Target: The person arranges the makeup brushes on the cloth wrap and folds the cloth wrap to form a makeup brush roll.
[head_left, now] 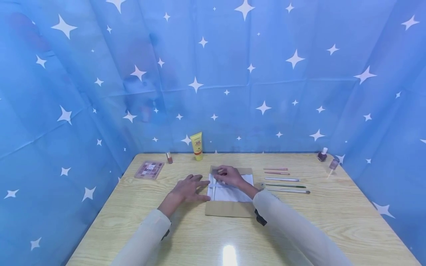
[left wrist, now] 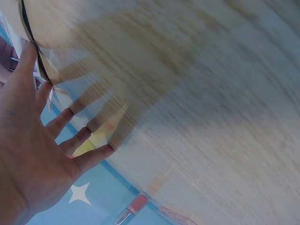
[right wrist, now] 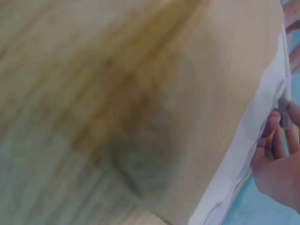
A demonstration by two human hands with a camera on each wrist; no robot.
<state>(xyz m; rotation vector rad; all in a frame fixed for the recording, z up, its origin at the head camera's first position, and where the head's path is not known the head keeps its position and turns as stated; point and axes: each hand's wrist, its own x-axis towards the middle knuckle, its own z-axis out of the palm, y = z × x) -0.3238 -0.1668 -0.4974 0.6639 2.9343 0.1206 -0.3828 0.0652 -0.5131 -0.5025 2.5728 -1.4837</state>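
Observation:
A tan brush case [head_left: 229, 209] with a white lining lies unfolded on the wooden table. Along its left side lies a makeup brush [head_left: 214, 193] with a pale handle, its grey head toward the back. My right hand [head_left: 229, 175] pinches this brush close to its head; in the right wrist view the thumb and fingers close on a grey part [right wrist: 284, 117]. My left hand [head_left: 190, 189] is spread beside the case, its thumb and fingertips at the left edge. The left wrist view shows that hand [left wrist: 37, 154] with the fingers apart and nothing gripped.
Right of the case, several makeup brushes [head_left: 282, 179] lie in a row. Toward the back left are an eyeshadow palette [head_left: 149, 170], a small lip-colour tube [head_left: 169, 158] and an upright yellow tube [head_left: 197, 146]. Two small bottles, one dark [head_left: 322, 155], stand at the back right.

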